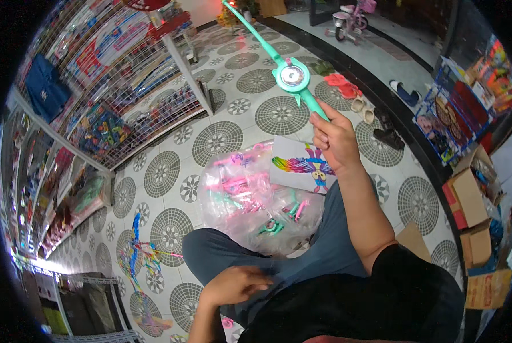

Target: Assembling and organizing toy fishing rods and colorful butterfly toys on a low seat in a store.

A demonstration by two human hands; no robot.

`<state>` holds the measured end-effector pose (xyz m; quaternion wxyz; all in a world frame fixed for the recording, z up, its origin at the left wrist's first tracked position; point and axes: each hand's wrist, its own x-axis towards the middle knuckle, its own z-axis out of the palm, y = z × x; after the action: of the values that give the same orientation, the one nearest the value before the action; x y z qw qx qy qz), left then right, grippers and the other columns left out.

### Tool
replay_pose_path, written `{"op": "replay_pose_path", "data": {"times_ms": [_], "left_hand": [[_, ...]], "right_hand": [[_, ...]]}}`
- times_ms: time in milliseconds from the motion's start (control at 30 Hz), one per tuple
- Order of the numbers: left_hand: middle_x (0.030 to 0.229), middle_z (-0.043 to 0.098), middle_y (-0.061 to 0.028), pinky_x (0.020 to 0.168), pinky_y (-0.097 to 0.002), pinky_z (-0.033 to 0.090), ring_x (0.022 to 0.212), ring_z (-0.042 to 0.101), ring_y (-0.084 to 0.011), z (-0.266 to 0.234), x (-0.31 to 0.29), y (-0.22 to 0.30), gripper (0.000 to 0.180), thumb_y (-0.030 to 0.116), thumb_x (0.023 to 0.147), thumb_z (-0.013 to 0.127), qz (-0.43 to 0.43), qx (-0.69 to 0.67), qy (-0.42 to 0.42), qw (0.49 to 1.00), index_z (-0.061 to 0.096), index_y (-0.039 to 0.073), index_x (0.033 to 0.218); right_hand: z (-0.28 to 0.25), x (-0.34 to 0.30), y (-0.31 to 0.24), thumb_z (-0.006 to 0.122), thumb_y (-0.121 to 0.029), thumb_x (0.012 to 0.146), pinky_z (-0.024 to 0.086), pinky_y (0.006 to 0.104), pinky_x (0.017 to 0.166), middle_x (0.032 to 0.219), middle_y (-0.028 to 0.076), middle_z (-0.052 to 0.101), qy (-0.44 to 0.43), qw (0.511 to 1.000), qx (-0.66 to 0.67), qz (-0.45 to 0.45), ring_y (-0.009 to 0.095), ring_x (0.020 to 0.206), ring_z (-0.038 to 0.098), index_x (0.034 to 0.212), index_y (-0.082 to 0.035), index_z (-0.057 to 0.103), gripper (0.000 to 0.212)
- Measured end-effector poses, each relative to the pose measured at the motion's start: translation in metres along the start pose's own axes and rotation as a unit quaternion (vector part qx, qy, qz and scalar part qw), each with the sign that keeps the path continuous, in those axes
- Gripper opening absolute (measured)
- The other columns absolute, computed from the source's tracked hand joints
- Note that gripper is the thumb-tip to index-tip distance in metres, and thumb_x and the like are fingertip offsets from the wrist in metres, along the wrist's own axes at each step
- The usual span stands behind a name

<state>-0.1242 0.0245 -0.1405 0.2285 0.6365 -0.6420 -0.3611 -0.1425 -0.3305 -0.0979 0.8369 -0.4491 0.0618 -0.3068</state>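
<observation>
A mint-green toy fishing rod (293, 77) with a round reel points up and away to the left. My right hand (337, 137) is closed round the lower end of its handle, with that arm stretched forward. Down by my lap, my left hand (237, 284) hovers over my leg with slightly blurred, loosely stretched fingers and nothing visible in them. Between my crossed legs and the floor ahead lies a big clear plastic bag (216, 208) of pink and green toy rods. A white card (290, 178) with a rainbow-winged figure rests on the bag's right side.
On the patterned tile floor at left lies a rainbow-coloured toy (144, 251) with a pink stick. Wire shelving (158, 114) full of packaged goods lines the left. Red slippers (343, 86) and other shoes sit by the dark threshold. Cardboard boxes (472, 194) stand at right.
</observation>
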Motion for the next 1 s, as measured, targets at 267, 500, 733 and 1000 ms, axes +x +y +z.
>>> {"op": "replay_pose_path", "data": {"times_ms": [267,500,733,1000], "left_hand": [[0.079,0.063,-0.0113,0.065,-0.0264,0.048,0.074,0.064,-0.0165,0.089,-0.175,-0.029,0.031,0.014,0.085,0.067,-0.382,-0.316,0.296,0.817,0.064,0.006,0.115],[0.093,0.066,-0.0202,0.076,-0.0456,0.049,0.085,0.062,-0.0393,0.076,-0.223,-0.053,0.044,0.023,0.079,0.07,-0.599,0.128,0.246,0.751,0.061,0.005,0.118],[0.121,0.058,-0.0126,0.095,-0.0345,0.042,0.112,0.054,-0.0231,-0.054,-0.035,-0.007,0.045,0.011,0.083,0.066,-0.14,-0.03,0.556,0.819,0.054,0.002,0.125],[0.1,0.063,-0.0119,0.079,-0.0284,0.045,0.091,0.059,-0.0169,-0.11,0.1,-0.001,0.055,0.022,0.09,0.064,0.164,-0.385,0.454,0.787,0.04,0.003,0.136]], "right_hand": [[-0.003,0.003,-0.007,0.058,-0.005,0.09,0.026,0.0162,0.043,0.072,-0.007,0.045,0.002,0.999,0.031,-0.025,-0.001,0.05,0.032,0.133,0.001,0.045,0.045],[0.002,-0.002,-0.008,0.058,-0.001,0.089,0.026,0.0157,0.043,0.079,-0.006,0.052,-0.036,0.999,-0.006,-0.019,-0.002,0.051,0.032,0.131,0.001,0.048,0.044],[0.011,-0.014,-0.01,0.058,0.002,0.086,0.025,0.0169,0.044,0.078,-0.004,0.051,-0.122,0.991,-0.059,0.019,0.0,0.05,0.032,0.129,0.003,0.05,0.044],[0.021,-0.026,-0.005,0.06,0.001,0.081,0.026,0.0189,0.046,0.069,-0.003,0.049,-0.209,0.974,-0.042,0.08,0.003,0.05,0.034,0.128,0.007,0.05,0.049]]}}
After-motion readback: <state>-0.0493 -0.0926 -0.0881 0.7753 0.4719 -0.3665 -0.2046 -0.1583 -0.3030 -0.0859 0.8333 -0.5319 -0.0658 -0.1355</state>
